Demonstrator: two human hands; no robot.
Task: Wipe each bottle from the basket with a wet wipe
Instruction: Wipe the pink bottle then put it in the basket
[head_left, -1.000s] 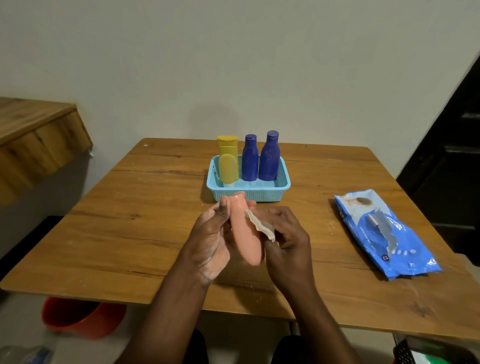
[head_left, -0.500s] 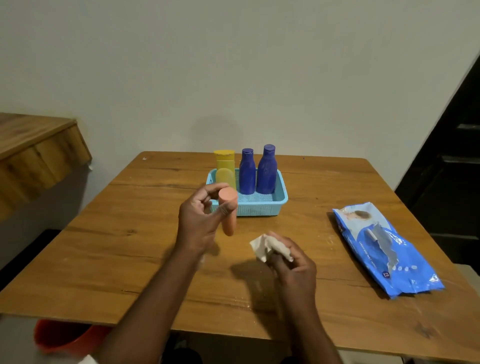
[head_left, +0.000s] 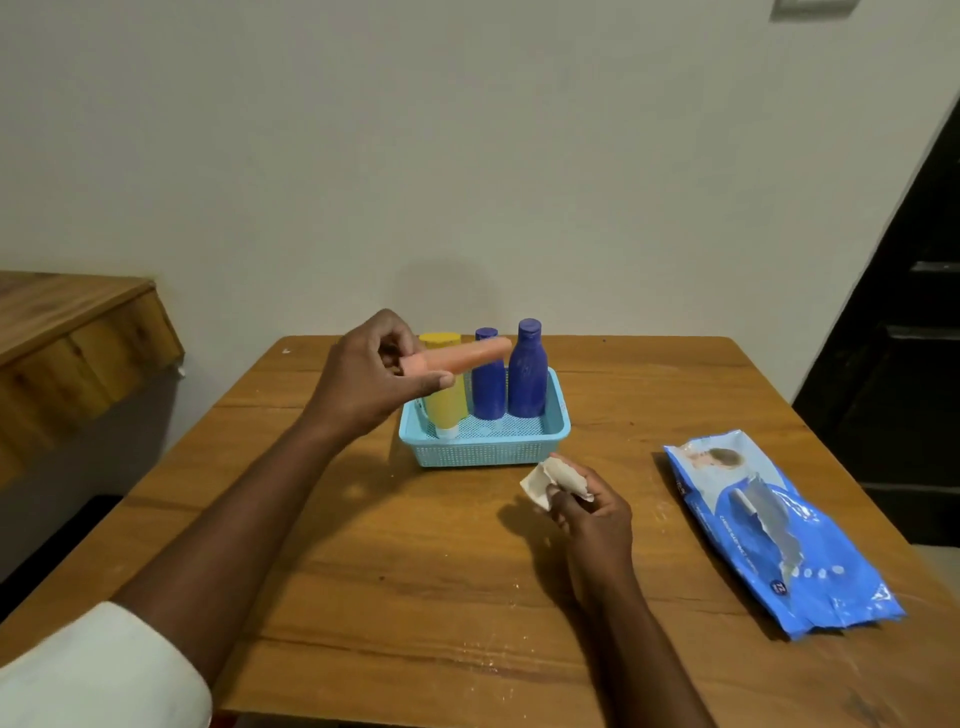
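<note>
Head view of the return step. The left hand (head_left: 371, 376) pinches the orange bottle (head_left: 460, 357) by one end between thumb and curled fingers, holding it roughly level in the air above the left part of the light-blue basket (head_left: 485, 451), in front of the bottles standing there. Inside the basket stand a yellow bottle (head_left: 445, 395) at the left, cap down, and two dark-blue bottles (head_left: 527, 374) upright beside it. The right hand (head_left: 589, 506) hovers low over the worktop (head_left: 415, 571), just in front of the basket, its fingers curled round a crumpled wet wipe (head_left: 550, 478). A blue wipes pack (head_left: 774, 530) lies flat, well apart to the right. Judged from this arrangement, the orange bottle is being carried toward the basket rather than wiped, since wipe and bottle are apart. The next move probably calls for turning the bottle upright and lowering it into the free space without toppling its neighbours, then picking an unwiped bottle.
</note>
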